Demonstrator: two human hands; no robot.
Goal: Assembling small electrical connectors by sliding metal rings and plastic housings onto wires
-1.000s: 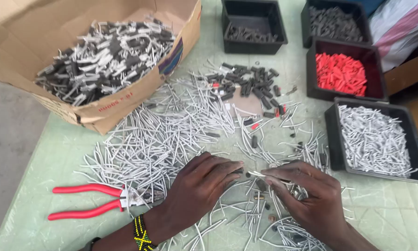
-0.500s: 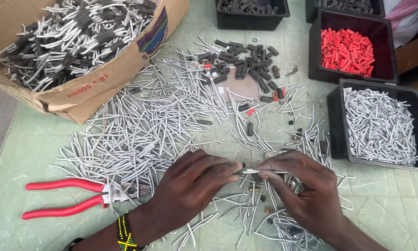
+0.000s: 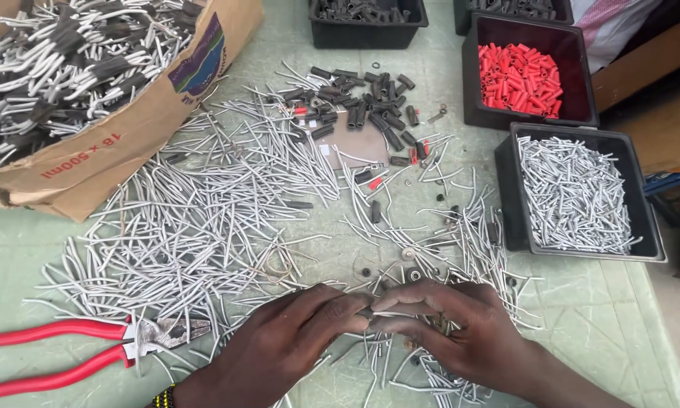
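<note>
— Green table (image 3: 597, 317), wires (image 3: 181, 234) spread beyond our hands, pliers (image 3: 75, 351) left of them.

— Our left hand (image 3: 287, 351) and right hand (image 3: 461, 336) meet fingertip to fingertip, pinching one thin piece between them; it looks light, stiff, best gripped near its ends.

The thin grey bent wire pieces (image 3: 204, 227) look like metal w/ dull matt finish, smooth. The short dark tube sleeves (image 3: 370, 106) seem rubber or plastic, matt. The small red tube sleeves (image 3: 520, 79) are plastic, a bit glossy. The black rectangular plastic trays (image 3: 510, 219) have smooth walls w/ soft shine. The brown cardboard box (image 3: 121, 143) is rough paper, creased. The pliers w/ red handles (image 3: 60, 351): glossy plastic grips, grey metal head. The pale green table top (image 3: 627, 302) looks matt, approx. smooth.
</note>
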